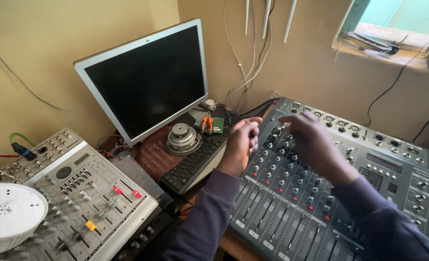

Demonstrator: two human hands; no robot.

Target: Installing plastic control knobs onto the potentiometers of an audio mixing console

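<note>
Two bare hands hover over the knob rows of a big grey audio mixer (pixel 369 159) on a cluttered workbench.

The left hand (pixel 242 142) is loosely curled into a half fist above the mixer's near-left edge, clamped on nothing; the right hand (pixel 311 142) is blurred, fingers spread and drooping just over the rotary knobs, and I cannot tell whether it touches them. The two hands sit close together but apart, both sleeves dark purple. The mixer fills the right half of the bench, its faders nearest the person. Left of it lies a black keyboard (pixel 195 162) with a round speaker driver (pixel 182 137) at its far end, orange-handled pliers (pixel 207 123) beside that. A dark monitor (pixel 146 79) leans behind. At far left a smaller silver mixer (pixel 86 193) carries a white round lamp disc (pixel 9 215).
</note>
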